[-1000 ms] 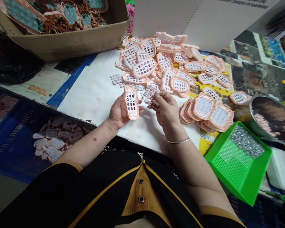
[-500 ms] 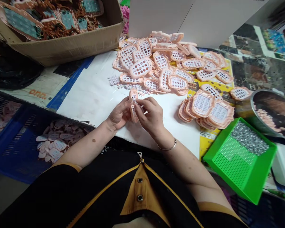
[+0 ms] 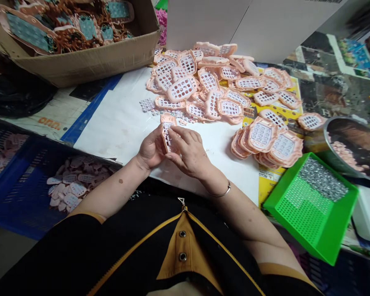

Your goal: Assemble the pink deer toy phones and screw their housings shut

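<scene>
Close to the near edge of the tabletop (image 3: 120, 123), over its white sheet, my left hand (image 3: 150, 150) grips a pink keypad shell (image 3: 166, 130), holding it upright from behind with my thumb along its side. My right hand (image 3: 188, 152) is curled over the front of the same shell, its fingertips (image 3: 172, 131) pressing on the rows of holes; I cannot tell whether a small piece sits under them. A thin bangle (image 3: 222, 192) rings my right wrist. Off the near left edge, lower than the tabletop, a blue crate (image 3: 15, 197) holds pale flat pieces (image 3: 69, 185). At the near right corner a green perforated tray (image 3: 308, 209) stands tilted, with a heap of small grey bits (image 3: 323, 181) in its far part. Just beyond my hands, some small clear button pads (image 3: 148, 104) lie on the white sheet. Past them, a loose pile of pink shells (image 3: 203, 78) spreads toward the far edge, and a neater stack of shells (image 3: 267, 142) lies to the right of my hands, near the tray. At the right edge sits a round metal bowl (image 3: 354, 146). At the far left corner stands a cardboard box (image 3: 89, 57) full of brown and teal pieces, and a white board (image 3: 234, 24) stands behind the pile.
</scene>
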